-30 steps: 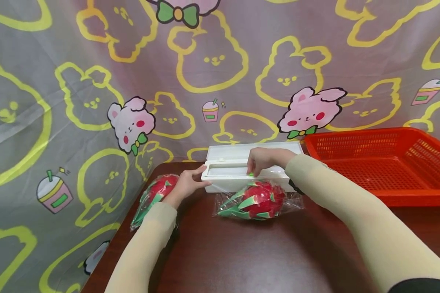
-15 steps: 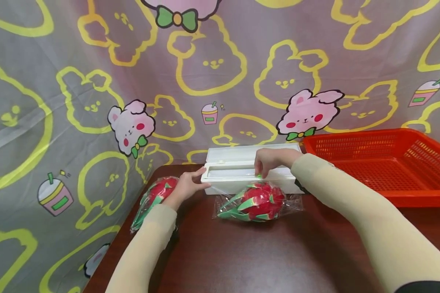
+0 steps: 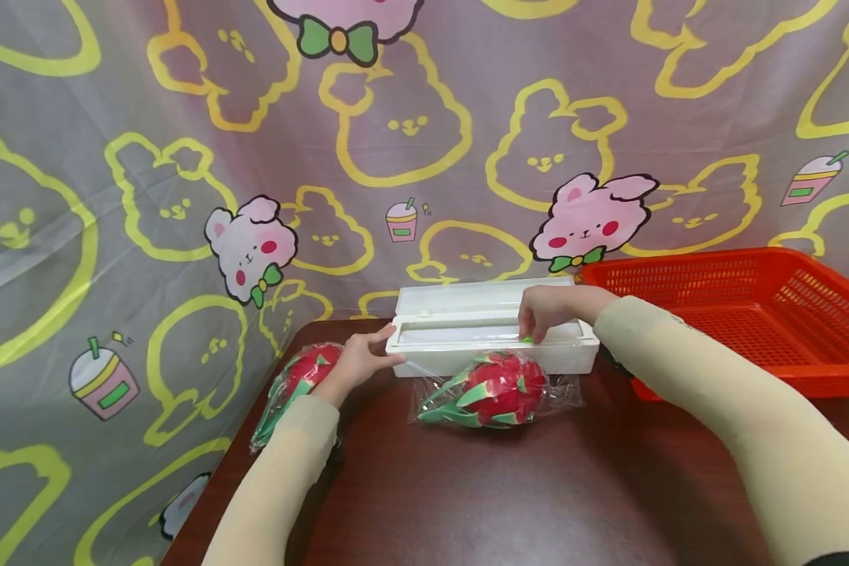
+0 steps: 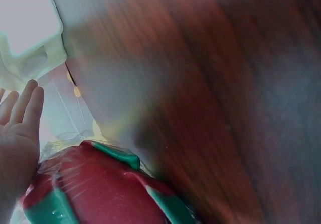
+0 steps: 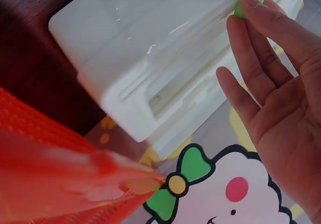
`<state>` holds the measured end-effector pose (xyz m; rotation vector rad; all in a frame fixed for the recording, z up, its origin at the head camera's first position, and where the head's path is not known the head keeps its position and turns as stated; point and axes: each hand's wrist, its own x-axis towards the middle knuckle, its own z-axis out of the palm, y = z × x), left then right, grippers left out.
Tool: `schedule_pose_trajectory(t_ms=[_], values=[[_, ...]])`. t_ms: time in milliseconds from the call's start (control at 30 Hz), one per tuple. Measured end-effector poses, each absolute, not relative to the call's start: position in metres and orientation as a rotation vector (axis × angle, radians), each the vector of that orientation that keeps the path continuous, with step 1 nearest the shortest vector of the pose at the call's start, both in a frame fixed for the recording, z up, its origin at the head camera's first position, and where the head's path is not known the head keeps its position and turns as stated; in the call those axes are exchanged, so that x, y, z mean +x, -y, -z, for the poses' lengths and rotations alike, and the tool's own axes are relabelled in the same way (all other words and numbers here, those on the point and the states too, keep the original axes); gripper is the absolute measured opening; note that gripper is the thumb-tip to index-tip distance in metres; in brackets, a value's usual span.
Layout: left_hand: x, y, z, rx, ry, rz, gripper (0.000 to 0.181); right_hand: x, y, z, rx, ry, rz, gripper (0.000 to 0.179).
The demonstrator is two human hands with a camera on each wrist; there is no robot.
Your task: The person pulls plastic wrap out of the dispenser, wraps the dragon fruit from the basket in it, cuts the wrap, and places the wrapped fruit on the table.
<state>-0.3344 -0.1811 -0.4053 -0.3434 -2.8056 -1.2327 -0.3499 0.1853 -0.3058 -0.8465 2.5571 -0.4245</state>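
Note:
A white cling film dispenser [image 3: 495,358] lies along the back of the table, its lid [image 3: 467,299] tipped back. My left hand [image 3: 361,358] holds its left end between thumb and fingers; in the left wrist view the other fingers [image 4: 30,106] look straight at that end. Over the right part, my right hand [image 3: 548,310] pinches a small green slide cutter [image 5: 246,5] on the front edge. Clear film hangs at the front left. Right in front lies a red and green toy dragon fruit [image 3: 505,389] in clear wrap; a second wrapped dragon fruit [image 3: 304,377] is left of my left hand.
A red plastic basket [image 3: 736,369] stands at the right, close to the dispenser's right end. A patterned cloth [image 3: 439,134] hangs behind and along the left edge of the dark wooden table [image 3: 467,503].
My right hand has slid rightward along the dispenser with the green slide cutter, from near the middle to near the right end. My left hand stays at the left end.

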Motion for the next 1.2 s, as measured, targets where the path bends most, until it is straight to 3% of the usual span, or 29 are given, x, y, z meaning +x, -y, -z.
schedule_pose_trajectory(t_ms=[1200], values=[[-0.3342, 0.1821, 0.4028, -0.347, 2.815, 1.259, 0.071, -0.3417, -0.1968, 0.3013, -0.789, -2.627, 0.259, 0.012]])
